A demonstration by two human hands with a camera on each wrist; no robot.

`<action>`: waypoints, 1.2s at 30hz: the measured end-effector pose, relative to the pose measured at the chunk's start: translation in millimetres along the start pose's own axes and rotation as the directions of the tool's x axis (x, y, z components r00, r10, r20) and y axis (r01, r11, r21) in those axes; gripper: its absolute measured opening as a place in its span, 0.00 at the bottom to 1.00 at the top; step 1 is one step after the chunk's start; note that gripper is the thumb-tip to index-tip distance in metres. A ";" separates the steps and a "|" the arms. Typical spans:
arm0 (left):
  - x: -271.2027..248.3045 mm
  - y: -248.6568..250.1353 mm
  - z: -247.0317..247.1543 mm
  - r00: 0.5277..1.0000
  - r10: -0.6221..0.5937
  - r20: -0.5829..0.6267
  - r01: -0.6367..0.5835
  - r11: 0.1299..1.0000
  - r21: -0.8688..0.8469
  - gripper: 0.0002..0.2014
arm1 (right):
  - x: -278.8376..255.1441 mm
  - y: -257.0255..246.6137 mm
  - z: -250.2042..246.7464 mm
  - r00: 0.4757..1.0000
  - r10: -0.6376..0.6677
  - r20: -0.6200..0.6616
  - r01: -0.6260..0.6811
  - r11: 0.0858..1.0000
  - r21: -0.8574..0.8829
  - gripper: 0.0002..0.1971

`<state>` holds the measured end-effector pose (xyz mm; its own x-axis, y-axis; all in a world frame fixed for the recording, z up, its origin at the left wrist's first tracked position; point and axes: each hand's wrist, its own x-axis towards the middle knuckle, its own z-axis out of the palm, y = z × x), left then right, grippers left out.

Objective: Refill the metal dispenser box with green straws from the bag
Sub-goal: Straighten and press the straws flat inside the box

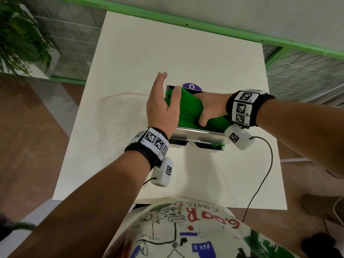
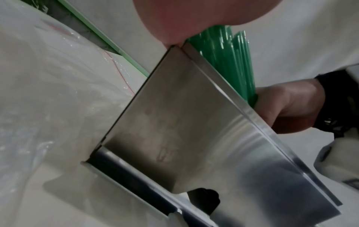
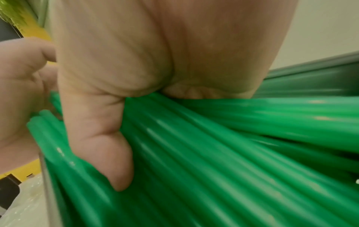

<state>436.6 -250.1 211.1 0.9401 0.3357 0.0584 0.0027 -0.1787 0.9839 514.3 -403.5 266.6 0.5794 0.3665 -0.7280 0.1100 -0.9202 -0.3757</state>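
The metal dispenser box (image 1: 201, 135) stands open-topped in the middle of the white table. My right hand (image 1: 202, 107) grips a thick bundle of green straws (image 1: 188, 110) from above and holds it slanted in the box's top opening. My left hand (image 1: 163, 101) is flat, with fingers straight, against the left ends of the bundle at the box's left wall. The left wrist view shows the box's steel side (image 2: 174, 122), with straws (image 2: 229, 61) sticking out above its rim. In the right wrist view my thumb (image 3: 108, 153) wraps over the straws (image 3: 213, 153).
The clear plastic bag (image 1: 119, 118) with a red zip line lies flattened on the table (image 1: 186, 53) left of the box. A purple round label (image 1: 191, 86) shows behind the box. Wrist-camera cables trail over the near right of the table.
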 end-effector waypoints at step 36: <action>-10.0 -7.0 -4.8 0.964 -0.023 0.265 -0.017 0.989 0.149 0.32 | -3.0 3.1 12.2 0.992 -0.077 -0.099 0.074 0.997 -0.034 0.38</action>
<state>425.6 -247.7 204.4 0.9965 0.0829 -0.0108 0.0369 -0.3201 0.9467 503.0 -405.8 260.6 0.6467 0.4205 -0.6364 0.1796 -0.8948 -0.4088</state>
